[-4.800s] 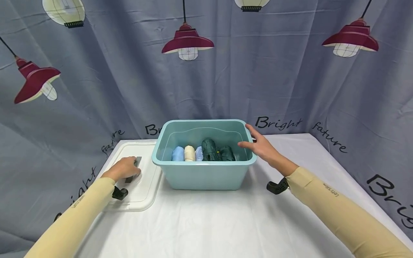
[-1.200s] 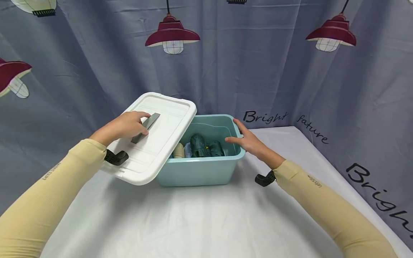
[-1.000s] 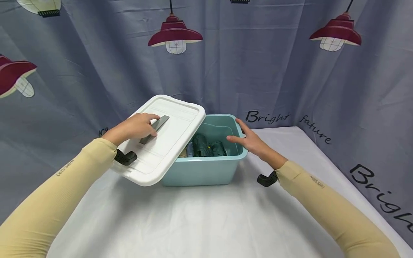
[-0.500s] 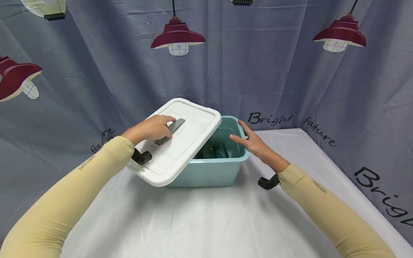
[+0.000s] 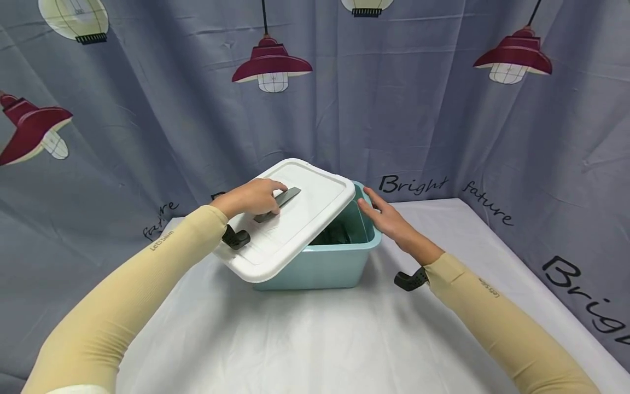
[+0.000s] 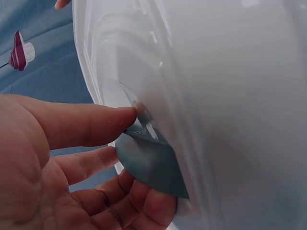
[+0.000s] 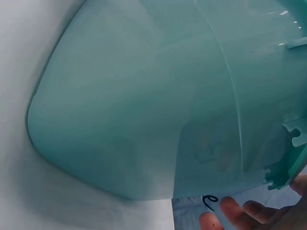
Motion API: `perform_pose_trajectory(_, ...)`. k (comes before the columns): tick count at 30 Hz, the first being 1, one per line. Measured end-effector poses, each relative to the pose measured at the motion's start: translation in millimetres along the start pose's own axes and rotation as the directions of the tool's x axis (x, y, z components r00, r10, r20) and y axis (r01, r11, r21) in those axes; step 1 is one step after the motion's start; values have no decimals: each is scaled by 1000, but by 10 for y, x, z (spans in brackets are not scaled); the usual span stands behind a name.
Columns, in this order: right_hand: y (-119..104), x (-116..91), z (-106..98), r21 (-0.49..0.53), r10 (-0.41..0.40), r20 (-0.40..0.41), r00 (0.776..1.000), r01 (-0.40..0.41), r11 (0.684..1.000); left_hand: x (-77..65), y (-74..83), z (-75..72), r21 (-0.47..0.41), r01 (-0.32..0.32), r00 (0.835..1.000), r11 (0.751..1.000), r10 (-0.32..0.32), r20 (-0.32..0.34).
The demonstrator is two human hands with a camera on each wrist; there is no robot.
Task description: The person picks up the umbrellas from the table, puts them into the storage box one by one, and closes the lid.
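My left hand [image 5: 256,197] pinches the grey handle [image 5: 290,198] of a white lid [image 5: 315,202], thumb and fingers on either side of it in the left wrist view. The lid tilts over the left part of a light teal storage bin [image 5: 325,268], its right end higher. At the bin's right rim is my right hand [image 5: 391,221], thumb over the inside and fingers along the rim; the right wrist view shows several fingertips [image 7: 230,211] past the bin's wall. Inside, a dark green bundle [image 5: 337,234] shows; the lid hides the other contents.
A white cloth covers the table [image 5: 325,339] under the bin. Behind hangs a grey-blue curtain [image 5: 403,126] printed with lamps and lettering. Black wrist cameras [image 5: 236,238] sit below both sleeves.
My left hand has lifted the lid off the table at the left and carried it right, over the bin, hiding the pale rolls. My right hand stays at the rim, thumb nearer the fingers.
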State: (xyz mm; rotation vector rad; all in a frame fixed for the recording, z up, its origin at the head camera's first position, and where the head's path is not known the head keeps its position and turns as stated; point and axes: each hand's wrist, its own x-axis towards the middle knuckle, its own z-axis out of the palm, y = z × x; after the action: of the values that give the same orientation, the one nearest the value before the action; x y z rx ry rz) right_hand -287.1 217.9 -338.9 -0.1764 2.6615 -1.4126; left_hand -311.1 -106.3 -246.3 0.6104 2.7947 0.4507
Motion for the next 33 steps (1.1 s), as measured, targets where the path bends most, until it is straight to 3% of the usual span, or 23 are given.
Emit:
perform_pose_trajectory(13,-122,-17,-143,13,-74,-114,991,76,997,108,190,-57,70,-46,999,997,45,10)
perform_pose_trajectory(22,-175,-61,-115,-114,-202,-114,973,189,975,80,207,-39,83,-69,997,994,66,37)
perform_pose_trajectory(26,-205,-86,-103,-197,-256,-116,960,230,953,129,241,-3,88,-100,994,991,97,44)
perform_pose_trajectory(33,-259,-122,-90,-316,-298,-61,953,265,911,155,273,33,106,-89,994,990,82,69)
